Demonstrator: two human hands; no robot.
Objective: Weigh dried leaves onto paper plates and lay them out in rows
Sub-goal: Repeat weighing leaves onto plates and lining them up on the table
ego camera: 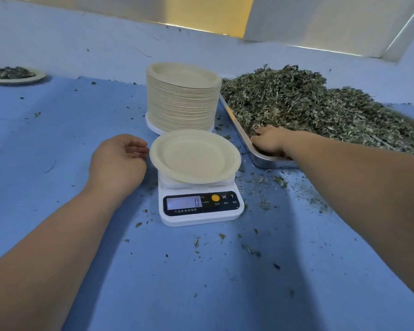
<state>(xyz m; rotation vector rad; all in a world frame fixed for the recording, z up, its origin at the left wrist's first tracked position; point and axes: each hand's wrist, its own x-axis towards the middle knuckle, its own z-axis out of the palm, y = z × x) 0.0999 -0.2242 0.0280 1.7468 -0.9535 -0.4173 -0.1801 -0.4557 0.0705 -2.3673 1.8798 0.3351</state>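
While holding nothing in the loosely curled left hand [120, 158] beside the paper plate [194, 156] on the scale [201, 206], rests right hand [269, 139] among dried leaves [308, 103] in the tray [268, 161], grip unclear.

Scale readout: the digital kitchen scale [201, 212] shows "0" on its lit display [184, 202], a single digit at the right end of the window.
Beside readout: tiny print just right of the display, too small to read.
Key letters: "M" key [224, 197] and "T" key [232, 196], white on the dark front panel [172, 211], right of the round orange button [215, 198].
Key captions: three short white captions in Chinese characters, one under each key; too blurred to read.
Panel bottom line: one row of white Chinese characters under the display; strokes too soft to read.
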